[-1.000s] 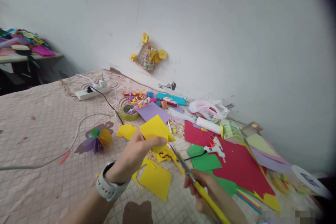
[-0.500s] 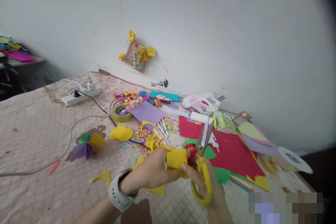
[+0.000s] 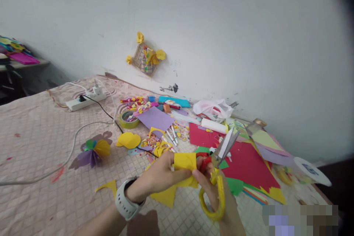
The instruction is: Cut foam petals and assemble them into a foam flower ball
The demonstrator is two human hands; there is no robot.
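Observation:
Between thumb and fingers, my left hand pinches a piece of yellow paper. A faint curved line shows on the paper. Scissors with yellow and red handles are in my right hand, their blades pointing up and away to the right. The fingertips of my right hand touch the paper's right edge beside my left thumb. Below my hands a yellow sheet lies on the table, and a curved yellow offcut is left of my wrist.
A power strip with cables lies at the back left. Nearer are a paper flower, rolls of tape, yellow petals and a purple sheet. Red paper spreads at right. A wall rises behind the table.
The scissors have tilted over to the right, and their blades look slightly parted. The yellow paper has turned upward in my left hand, showing more of its face.

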